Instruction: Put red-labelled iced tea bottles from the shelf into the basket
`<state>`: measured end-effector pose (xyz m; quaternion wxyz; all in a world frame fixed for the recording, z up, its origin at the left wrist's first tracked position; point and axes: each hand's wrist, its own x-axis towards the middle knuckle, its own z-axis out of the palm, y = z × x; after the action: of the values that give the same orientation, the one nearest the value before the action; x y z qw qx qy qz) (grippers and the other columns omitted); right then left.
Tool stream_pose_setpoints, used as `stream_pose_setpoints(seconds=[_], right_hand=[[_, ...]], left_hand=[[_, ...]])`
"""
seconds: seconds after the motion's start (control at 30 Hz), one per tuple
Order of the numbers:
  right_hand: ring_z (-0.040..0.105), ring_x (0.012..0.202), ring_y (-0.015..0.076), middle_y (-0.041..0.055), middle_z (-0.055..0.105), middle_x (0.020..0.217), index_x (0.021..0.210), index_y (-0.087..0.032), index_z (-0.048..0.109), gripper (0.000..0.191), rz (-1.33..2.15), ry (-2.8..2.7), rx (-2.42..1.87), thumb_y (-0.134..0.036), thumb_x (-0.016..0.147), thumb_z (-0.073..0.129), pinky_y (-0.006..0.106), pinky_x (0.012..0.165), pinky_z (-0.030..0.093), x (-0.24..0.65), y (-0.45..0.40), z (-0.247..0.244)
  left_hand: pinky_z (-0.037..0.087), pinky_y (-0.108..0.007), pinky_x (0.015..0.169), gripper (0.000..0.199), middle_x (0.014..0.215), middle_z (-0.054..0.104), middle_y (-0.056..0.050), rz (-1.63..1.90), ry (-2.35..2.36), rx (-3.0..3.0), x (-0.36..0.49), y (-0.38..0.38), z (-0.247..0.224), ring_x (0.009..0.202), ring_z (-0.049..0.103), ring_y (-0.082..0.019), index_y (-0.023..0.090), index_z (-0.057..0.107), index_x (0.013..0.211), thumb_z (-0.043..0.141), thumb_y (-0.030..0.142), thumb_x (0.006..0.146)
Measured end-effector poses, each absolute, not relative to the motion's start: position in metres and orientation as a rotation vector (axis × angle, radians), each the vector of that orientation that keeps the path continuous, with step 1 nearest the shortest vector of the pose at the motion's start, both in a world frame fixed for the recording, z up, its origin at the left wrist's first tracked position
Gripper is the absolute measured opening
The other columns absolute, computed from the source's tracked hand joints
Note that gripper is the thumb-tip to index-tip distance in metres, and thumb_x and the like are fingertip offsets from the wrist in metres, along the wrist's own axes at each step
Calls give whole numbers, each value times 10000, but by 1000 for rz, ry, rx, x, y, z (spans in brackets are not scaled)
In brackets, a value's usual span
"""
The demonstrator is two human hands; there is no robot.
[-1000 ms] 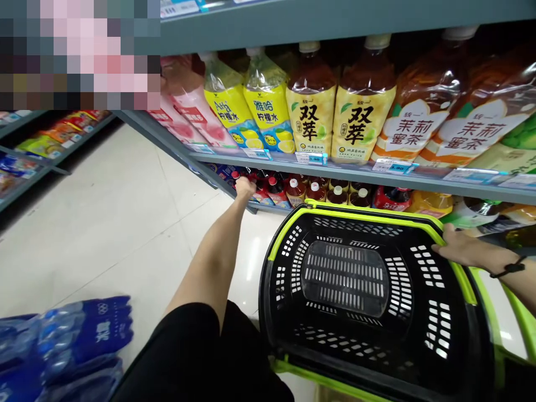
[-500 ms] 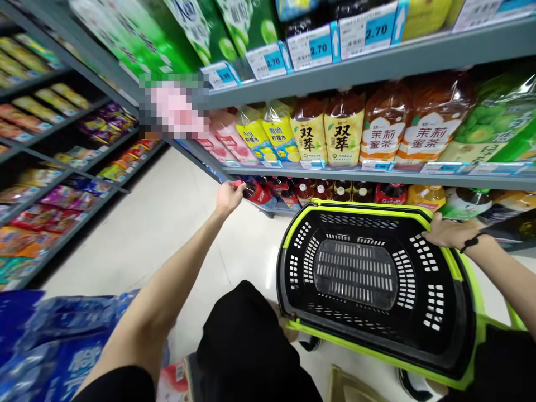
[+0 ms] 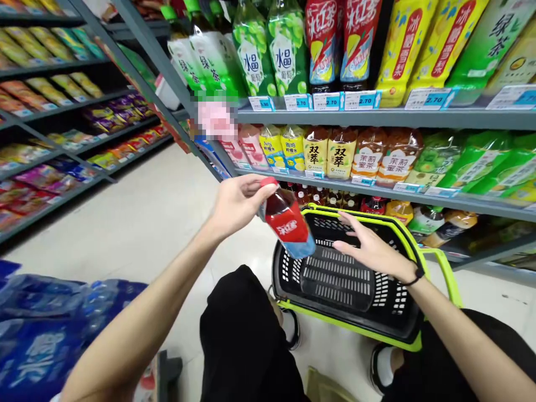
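Above the near basket point(image 3: 412, 245), left hand point(image 3: 234, 204) clamped on bottle point(image 3: 288, 223) just under its cap, right hand point(image 3: 371, 248) spread flat, touching nothing, right of it; likely to slip from so high a grip on a hanging, tilted weight.

The basket point(image 3: 293, 273) mouth lies open below; the shelf point(image 3: 377, 192) edge crowds behind.

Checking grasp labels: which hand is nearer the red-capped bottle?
Left. The left hand grips the bottle at its neck; the right hand hovers open beside it, apart, over the basket.
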<state>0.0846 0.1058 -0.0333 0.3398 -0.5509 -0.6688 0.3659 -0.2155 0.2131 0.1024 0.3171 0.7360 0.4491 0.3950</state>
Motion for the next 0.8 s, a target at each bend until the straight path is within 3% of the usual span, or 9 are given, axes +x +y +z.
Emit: stream_pose_setpoints(seconds=[0.07, 0.1, 0.2, 0.3, 0.4, 0.5, 0.63, 0.8], right_hand=[[335, 1636, 308, 109, 257, 1800, 1717, -265, 287, 1013, 1121, -1637, -1223, -761, 924, 678, 521, 1301, 375, 72, 106, -32], [365, 1621, 311, 111, 290, 1788, 1695, -266, 344, 1002, 1219, -1576, -1118, -777, 906, 692, 513, 1296, 381, 70, 106, -35], [627, 1399, 357, 145, 619, 1556, 1504, -233, 605, 926, 1464, -1299, -902, -838, 817, 738, 524, 1186, 500, 68, 104, -58], [693, 1288, 346, 114, 747, 1361, 1324, -230, 728, 750, 1444, -1056, -913, -794, 831, 754, 498, 1137, 535, 67, 95, -88], [687, 1287, 340, 103, 781, 1271, 1275, -229, 761, 669, 1455, -969, -954, -759, 869, 725, 492, 1145, 523, 62, 85, -104], [677, 1296, 344, 97, 789, 1235, 1243, -245, 779, 646, 1497, -934, -981, -754, 847, 748, 508, 1153, 511, 58, 80, -101], [653, 1337, 357, 87, 789, 1235, 1198, -277, 783, 698, 1501, -854, -997, -803, 740, 809, 541, 1182, 485, 61, 77, -94], [547, 1472, 378, 106, 747, 1362, 1343, -275, 740, 808, 1612, -920, -1009, -795, 731, 836, 575, 1258, 404, 67, 73, -103]], left_hand=[[649, -344, 835, 528, 1048, 833, -131, 1027, 1036, 1821, -190, 207, 100, 963, 802, -280, 135, 806, 1013, 872, 599, 770], [647, -337, 819, 565, 1026, 834, -133, 1023, 979, 1763, -178, 207, 96, 935, 802, -271, 131, 809, 987, 894, 631, 738], [642, -331, 798, 650, 991, 833, -140, 1025, 880, 1577, -144, 214, 72, 892, 797, -255, 124, 816, 932, 948, 686, 632], [631, -340, 834, 638, 989, 833, -140, 1059, 879, 1403, -124, 223, 36, 907, 791, -244, 129, 823, 920, 984, 655, 597], [609, -344, 910, 515, 1026, 834, -112, 1036, 810, 1242, -120, 224, 5, 944, 780, -216, 156, 817, 931, 957, 598, 706], [593, -397, 1010, 429, 1190, 814, -101, 915, 565, 1067, -124, 217, -8, 1093, 771, -242, 204, 804, 1067, 891, 547, 824], [561, -461, 1107, 638, 1399, 730, -141, 763, 338, 1134, -127, 206, -8, 1323, 685, -329, 239, 750, 1314, 950, 481, 759], [573, -415, 1058, 490, 1307, 763, -137, 841, 278, 1279, -130, 204, -12, 1206, 734, -296, 201, 781, 1228, 888, 479, 840]])
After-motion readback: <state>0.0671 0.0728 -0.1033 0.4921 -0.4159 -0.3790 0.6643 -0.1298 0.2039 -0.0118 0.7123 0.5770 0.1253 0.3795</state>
